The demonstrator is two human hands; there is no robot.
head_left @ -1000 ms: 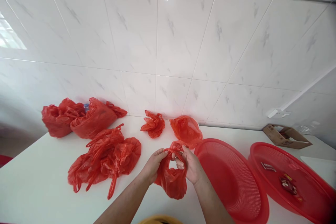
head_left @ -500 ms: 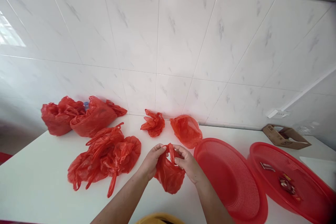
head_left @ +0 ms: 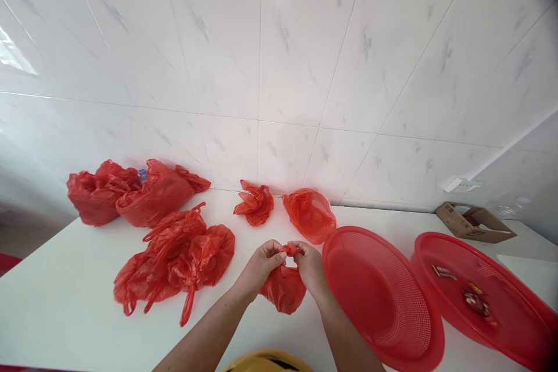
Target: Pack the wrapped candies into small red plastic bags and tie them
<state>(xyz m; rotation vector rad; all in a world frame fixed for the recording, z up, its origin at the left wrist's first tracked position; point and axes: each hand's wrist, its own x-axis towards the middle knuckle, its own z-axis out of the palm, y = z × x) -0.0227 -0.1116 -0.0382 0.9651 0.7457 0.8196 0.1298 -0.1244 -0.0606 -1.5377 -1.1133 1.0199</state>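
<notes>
Red bag (head_left: 285, 294) at 6 o'clock of view — thin, soft, probably light, tears easily — left hand (head_left: 264, 260) and right hand (head_left: 311, 265) fingers pinch its bunched top, judged the best hold.

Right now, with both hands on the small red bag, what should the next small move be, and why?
I'd probably ease the left hand and right hand gently apart: both pinch the twisted strip at the top of the small red bag, and a gap shows below that twist, so it looks loose.
</notes>
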